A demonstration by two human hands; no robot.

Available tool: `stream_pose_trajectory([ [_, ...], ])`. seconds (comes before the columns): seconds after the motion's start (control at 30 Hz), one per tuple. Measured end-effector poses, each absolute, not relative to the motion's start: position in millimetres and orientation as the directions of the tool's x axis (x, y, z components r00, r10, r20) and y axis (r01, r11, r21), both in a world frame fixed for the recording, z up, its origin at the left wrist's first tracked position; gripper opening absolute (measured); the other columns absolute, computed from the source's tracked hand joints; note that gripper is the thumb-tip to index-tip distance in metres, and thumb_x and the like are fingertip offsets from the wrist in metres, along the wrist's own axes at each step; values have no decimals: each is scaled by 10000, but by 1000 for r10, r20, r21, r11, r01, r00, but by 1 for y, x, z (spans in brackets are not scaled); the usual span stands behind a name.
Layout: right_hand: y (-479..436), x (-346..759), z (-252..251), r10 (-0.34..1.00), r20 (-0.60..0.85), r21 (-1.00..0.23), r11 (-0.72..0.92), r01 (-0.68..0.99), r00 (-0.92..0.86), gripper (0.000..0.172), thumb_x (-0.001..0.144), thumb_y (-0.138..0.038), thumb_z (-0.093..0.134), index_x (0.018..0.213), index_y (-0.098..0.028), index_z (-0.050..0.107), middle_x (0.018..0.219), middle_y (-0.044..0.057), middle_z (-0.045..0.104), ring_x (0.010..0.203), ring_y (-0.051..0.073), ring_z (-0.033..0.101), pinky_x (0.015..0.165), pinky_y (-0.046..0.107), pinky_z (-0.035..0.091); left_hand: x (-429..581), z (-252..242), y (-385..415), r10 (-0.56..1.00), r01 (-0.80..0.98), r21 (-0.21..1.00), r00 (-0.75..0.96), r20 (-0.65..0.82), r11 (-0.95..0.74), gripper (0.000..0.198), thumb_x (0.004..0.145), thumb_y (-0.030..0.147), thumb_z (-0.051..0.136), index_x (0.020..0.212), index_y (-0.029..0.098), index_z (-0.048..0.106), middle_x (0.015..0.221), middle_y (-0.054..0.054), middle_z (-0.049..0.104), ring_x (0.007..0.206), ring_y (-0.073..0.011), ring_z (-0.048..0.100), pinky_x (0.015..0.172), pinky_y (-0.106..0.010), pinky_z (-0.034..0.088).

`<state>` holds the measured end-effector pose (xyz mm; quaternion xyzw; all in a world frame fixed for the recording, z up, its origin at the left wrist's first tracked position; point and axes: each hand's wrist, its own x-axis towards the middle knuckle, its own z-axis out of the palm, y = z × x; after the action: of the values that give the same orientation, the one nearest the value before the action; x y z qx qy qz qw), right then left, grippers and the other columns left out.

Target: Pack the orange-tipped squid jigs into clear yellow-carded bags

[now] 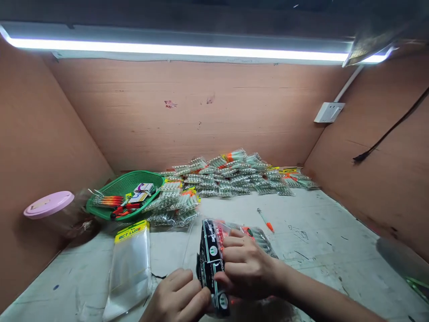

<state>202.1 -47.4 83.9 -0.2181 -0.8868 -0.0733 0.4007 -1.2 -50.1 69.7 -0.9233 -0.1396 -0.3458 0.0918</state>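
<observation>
Black-labelled clear packets (212, 250) lie on the white table in front of me, with red print and pale lures showing through the plastic. My right hand (248, 264) is closed on the packets from the right, over their labelled edge. At their lower left corner, my left hand (182, 295) has its fingers curled and its thumb against the edge of the packets. Left of them is a stack of clear bags with a yellow BCT LURE header (130, 264). A single lure with an orange tip (268, 223) lies behind my right hand.
Packed lures (234, 176) are heaped along the back wall. A green basket (117, 183) with lures and red-handled tools stands at the left, beside a pink-lidded jar (50, 205). A black cable (392, 129) hangs at the right.
</observation>
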Motion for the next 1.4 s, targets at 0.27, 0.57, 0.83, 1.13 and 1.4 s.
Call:
stream_pose_trajectory([
  [0.27,-44,264,64,542,669,-288,820,495,-508,379,817,-54,434,566,-201,190,561,-58,227,546,106,226,552,271,226,-30,29,-36,160,272,-52,700,696,-961,268,930,153,383,688,193,492,443,51,403,422,-107,354,414,-262,250],
  [0.57,-39,226,64,516,707,-318,842,435,-483,392,778,-71,458,600,-211,138,549,-63,214,533,107,246,546,271,222,-16,34,-23,677,426,537,569,466,-728,311,901,404,437,1130,197,472,748,-15,559,652,-154,544,589,-269,475],
  [0.83,-46,186,69,509,723,-388,859,334,-467,427,754,-230,488,503,-218,143,440,-60,248,464,103,283,521,276,284,30,31,27,801,749,367,354,482,-552,278,888,350,353,941,175,563,807,-74,626,739,-229,634,626,-344,518],
  [1.13,-31,192,75,922,313,-33,252,967,-229,81,848,-203,539,893,-174,600,821,68,649,724,202,560,547,283,348,38,41,28,289,527,-72,569,770,-847,277,960,252,313,824,191,547,619,13,674,469,-118,634,461,-186,438],
  [1.4,-30,278,61,931,347,-210,-44,977,116,341,950,-250,364,661,-188,535,626,15,625,560,121,526,516,251,242,22,19,28,689,643,317,480,543,-698,316,941,366,305,780,224,536,604,7,692,482,-130,643,449,-180,438],
])
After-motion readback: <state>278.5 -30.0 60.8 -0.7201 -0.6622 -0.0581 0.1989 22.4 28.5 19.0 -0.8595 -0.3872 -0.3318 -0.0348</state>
